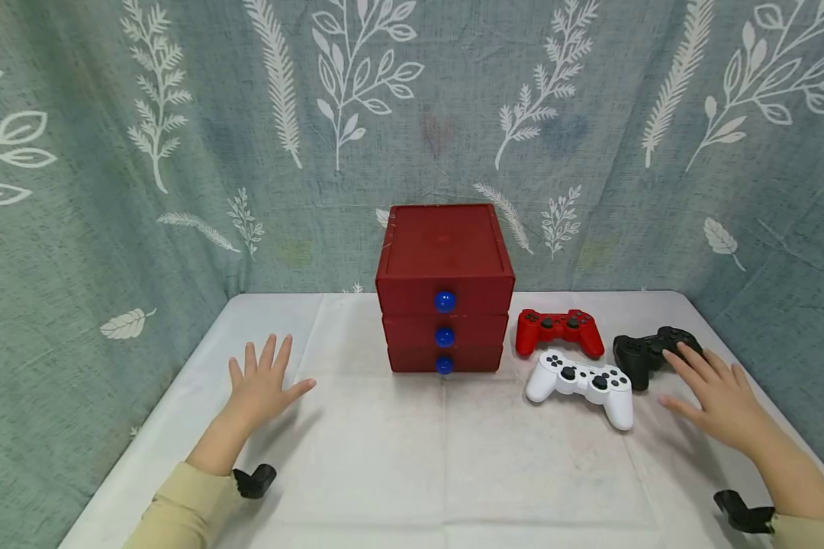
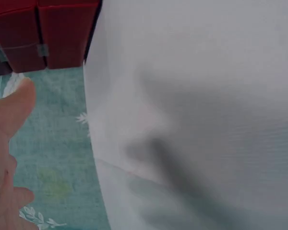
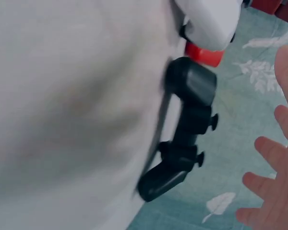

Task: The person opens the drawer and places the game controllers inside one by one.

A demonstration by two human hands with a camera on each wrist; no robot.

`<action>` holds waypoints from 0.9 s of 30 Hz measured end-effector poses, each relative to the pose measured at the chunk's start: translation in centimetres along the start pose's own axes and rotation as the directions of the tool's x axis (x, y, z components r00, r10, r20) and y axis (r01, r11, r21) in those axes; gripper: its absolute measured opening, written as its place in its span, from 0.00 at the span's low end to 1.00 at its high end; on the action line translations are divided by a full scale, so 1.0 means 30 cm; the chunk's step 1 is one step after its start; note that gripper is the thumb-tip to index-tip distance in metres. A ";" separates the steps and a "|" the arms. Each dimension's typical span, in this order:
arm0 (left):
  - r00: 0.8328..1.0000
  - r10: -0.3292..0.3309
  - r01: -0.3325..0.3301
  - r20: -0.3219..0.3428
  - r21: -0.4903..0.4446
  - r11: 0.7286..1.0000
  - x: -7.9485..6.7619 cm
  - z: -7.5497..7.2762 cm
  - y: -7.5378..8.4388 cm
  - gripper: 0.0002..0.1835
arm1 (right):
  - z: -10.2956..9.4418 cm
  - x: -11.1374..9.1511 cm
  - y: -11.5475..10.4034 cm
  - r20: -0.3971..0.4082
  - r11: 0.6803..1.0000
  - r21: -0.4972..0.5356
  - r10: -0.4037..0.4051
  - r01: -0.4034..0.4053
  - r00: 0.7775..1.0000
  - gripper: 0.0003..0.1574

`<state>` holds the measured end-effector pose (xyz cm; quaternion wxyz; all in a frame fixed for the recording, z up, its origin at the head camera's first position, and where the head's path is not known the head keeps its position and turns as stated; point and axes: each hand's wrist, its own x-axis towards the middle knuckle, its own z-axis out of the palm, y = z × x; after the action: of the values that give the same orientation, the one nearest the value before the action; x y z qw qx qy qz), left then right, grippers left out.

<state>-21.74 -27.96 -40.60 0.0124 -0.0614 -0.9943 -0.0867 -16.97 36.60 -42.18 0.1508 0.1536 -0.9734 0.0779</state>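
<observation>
My left hand hovers above the left side of the table, fingers spread and holding nothing. On the right, my right hand is held with fingers spread just in front of a black game controller, partly covering it in the head view. The right wrist view shows a gap between that hand and the black controller. A white game controller lies left of the black one. Behind it is a red game controller. A dark red drawer box with three blue knobs stands at the back middle, its drawers closed.
A white cloth covers the table. Behind and along both sides hangs a green-blue curtain with white leaf prints. Black wrist cameras stick out from both cuffs.
</observation>
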 end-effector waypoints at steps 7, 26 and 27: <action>0.998 0.046 -0.045 -0.042 0.036 0.998 0.024 -0.063 0.024 0.50 | -0.046 0.054 -0.025 -0.054 0.997 0.001 -0.078 0.078 0.995 0.50; 0.978 0.200 -0.181 0.061 -0.225 0.957 0.130 -0.276 0.136 0.50 | -0.225 0.206 -0.182 0.032 0.992 0.127 -0.022 0.018 0.999 0.46; 0.977 0.201 -0.181 0.065 -0.229 0.956 0.135 -0.291 0.146 0.50 | -0.231 0.213 -0.192 0.025 0.993 0.119 -0.028 0.025 0.999 0.46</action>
<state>-25.10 -24.71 -31.12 -0.0296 -0.1619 -0.9674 -0.1926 -19.04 30.79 -33.01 0.1295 0.1763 -0.9669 0.1313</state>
